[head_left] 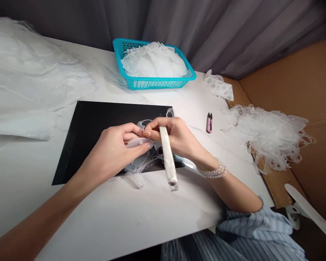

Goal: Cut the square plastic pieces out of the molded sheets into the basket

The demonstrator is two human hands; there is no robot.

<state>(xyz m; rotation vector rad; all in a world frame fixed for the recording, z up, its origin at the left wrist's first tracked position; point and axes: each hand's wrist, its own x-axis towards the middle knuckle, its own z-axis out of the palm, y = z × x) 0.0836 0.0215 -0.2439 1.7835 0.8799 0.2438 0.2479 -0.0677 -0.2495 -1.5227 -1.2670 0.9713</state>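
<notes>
Over a black mat (95, 121), my left hand (115, 145) pinches a thin, translucent white sheet (137, 165) between thumb and fingers. Its lower part hangs toward the mat's near edge, and cut-out openings show in it. My right hand (178, 136) meets the left at the fingertips. Its fingers are closed around a tool with a white, tape-wrapped handle (168, 159), which slants toward me. The tool's working end is hidden in the fingers, so its kind does not show. Whether the right fingertips also grip the sheet, I cannot tell.
A turquoise basket (157, 84) full of translucent white pieces stands at the back. Pink thread snips (209, 123) lie to the right. Beyond them, a heap of curly offcuts (266, 132) spills over a cardboard box (301, 87). Large translucent sheets (29, 79) cover the left side.
</notes>
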